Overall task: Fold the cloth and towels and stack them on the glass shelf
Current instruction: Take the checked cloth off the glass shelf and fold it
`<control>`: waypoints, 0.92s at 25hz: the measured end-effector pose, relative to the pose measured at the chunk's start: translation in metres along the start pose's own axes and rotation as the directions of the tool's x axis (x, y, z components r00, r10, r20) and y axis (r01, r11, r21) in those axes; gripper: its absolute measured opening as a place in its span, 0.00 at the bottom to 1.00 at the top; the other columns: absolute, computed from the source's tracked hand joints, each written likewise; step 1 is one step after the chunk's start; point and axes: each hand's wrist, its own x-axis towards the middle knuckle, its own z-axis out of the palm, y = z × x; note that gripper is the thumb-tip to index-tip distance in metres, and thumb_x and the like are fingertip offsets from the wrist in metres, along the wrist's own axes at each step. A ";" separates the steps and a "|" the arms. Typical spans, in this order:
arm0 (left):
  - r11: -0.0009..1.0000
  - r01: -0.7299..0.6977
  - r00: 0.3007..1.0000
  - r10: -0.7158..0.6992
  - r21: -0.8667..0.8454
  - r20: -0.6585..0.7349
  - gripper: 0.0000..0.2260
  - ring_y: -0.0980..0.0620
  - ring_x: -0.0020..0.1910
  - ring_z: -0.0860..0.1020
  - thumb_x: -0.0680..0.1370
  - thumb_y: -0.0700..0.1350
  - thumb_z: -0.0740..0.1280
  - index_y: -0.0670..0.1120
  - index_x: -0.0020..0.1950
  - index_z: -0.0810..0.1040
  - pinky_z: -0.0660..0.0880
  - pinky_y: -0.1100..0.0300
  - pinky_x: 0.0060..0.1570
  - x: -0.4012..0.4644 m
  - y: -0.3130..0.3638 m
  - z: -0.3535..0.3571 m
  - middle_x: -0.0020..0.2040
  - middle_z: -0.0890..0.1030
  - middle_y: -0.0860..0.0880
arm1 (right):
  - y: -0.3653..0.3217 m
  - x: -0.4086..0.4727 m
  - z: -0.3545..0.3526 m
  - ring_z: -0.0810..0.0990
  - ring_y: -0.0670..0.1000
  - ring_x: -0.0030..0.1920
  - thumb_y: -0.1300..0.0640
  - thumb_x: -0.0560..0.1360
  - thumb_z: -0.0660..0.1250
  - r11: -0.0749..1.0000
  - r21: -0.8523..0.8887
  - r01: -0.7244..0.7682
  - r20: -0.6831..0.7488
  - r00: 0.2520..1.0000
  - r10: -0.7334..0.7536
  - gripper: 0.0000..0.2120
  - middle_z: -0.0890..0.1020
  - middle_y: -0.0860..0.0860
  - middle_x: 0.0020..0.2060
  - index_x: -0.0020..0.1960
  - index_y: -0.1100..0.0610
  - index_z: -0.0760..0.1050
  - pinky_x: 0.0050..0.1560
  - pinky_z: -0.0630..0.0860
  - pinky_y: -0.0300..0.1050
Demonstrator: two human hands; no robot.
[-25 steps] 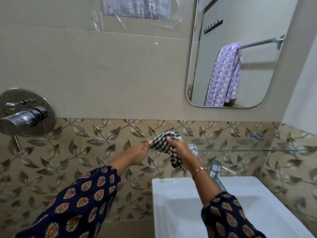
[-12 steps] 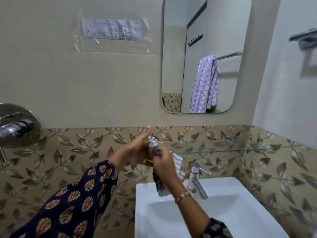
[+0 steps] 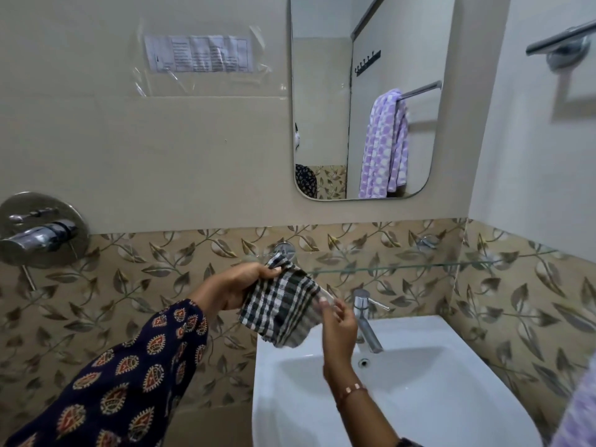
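A black-and-white checked cloth [image 3: 283, 304] hangs spread between my two hands, above the left rim of the basin. My left hand [image 3: 240, 285] grips its upper left edge. My right hand [image 3: 338, 321] pinches its right edge with the fingertips. The glass shelf [image 3: 419, 267] runs along the leaf-patterned wall just behind and to the right of the cloth, with nothing visible on it. A purple-and-white towel [image 3: 383, 146] shows only as a reflection in the mirror, draped over a rail. A blurred purple patch [image 3: 577, 411] sits at the lower right edge.
A white basin [image 3: 435, 398] with a chrome tap [image 3: 366, 321] lies below the hands. A chrome shower mixer [image 3: 42, 233] juts from the wall at the left. The mirror [image 3: 322, 91] hangs above the shelf; a chrome rail bracket [image 3: 564, 46] is on the right wall.
The cloth was bunched between both hands; now it is pulled open between them. My right hand has moved down and right, and the view has shifted slightly.
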 end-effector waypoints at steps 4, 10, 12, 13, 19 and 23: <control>0.996 0.029 0.999 -0.032 0.080 0.036 0.09 0.45 0.40 0.78 0.78 0.45 0.62 0.39 0.48 0.73 0.76 0.52 0.48 -0.013 0.000 0.008 0.41 0.79 0.43 | 0.007 -0.005 -0.013 0.80 0.53 0.42 0.55 0.71 0.72 0.986 0.077 -0.151 0.108 0.984 0.142 0.06 0.82 0.53 0.40 0.42 0.57 0.77 0.43 0.76 0.45; 0.991 0.011 0.999 -0.004 0.135 -0.054 0.06 0.47 0.38 0.79 0.76 0.41 0.65 0.38 0.46 0.72 0.77 0.56 0.41 -0.028 -0.007 0.017 0.41 0.79 0.43 | 0.010 -0.005 -0.019 0.81 0.56 0.46 0.55 0.73 0.70 0.997 -0.079 0.000 -0.033 0.999 -0.002 0.08 0.84 0.54 0.40 0.35 0.54 0.79 0.52 0.78 0.52; 0.989 0.006 0.993 0.012 0.150 -0.119 0.05 0.47 0.36 0.79 0.74 0.39 0.67 0.37 0.45 0.73 0.77 0.57 0.38 -0.028 -0.009 0.021 0.40 0.79 0.42 | 0.011 -0.008 -0.023 0.79 0.56 0.51 0.54 0.72 0.70 0.983 -0.149 0.102 -0.113 0.986 -0.119 0.10 0.82 0.57 0.47 0.41 0.62 0.81 0.54 0.76 0.50; 0.987 0.005 0.987 0.022 0.159 -0.162 0.05 0.47 0.35 0.79 0.74 0.38 0.67 0.37 0.44 0.73 0.77 0.58 0.37 -0.028 -0.010 0.024 0.39 0.79 0.42 | 0.009 -0.010 -0.025 0.78 0.56 0.49 0.55 0.73 0.70 0.974 -0.165 0.155 -0.135 0.975 -0.178 0.11 0.80 0.57 0.46 0.44 0.64 0.80 0.51 0.75 0.46; 0.973 -0.041 0.963 0.099 0.225 -0.251 0.07 0.48 0.36 0.79 0.70 0.37 0.71 0.38 0.46 0.78 0.76 0.61 0.32 -0.030 -0.012 0.044 0.39 0.80 0.43 | 0.017 -0.021 -0.038 0.79 0.58 0.41 0.57 0.78 0.62 0.939 0.122 -0.320 0.085 0.946 0.312 0.11 0.80 0.60 0.39 0.45 0.65 0.76 0.45 0.78 0.52; 0.924 -0.030 0.971 0.118 0.380 -0.209 0.15 0.45 0.46 0.80 0.69 0.37 0.71 0.40 0.55 0.77 0.79 0.56 0.45 -0.031 -0.012 0.059 0.46 0.80 0.44 | 0.033 -0.031 -0.041 0.78 0.64 0.54 0.56 0.80 0.57 0.749 0.297 -0.592 0.296 0.803 0.517 0.18 0.78 0.65 0.57 0.62 0.68 0.72 0.58 0.75 0.61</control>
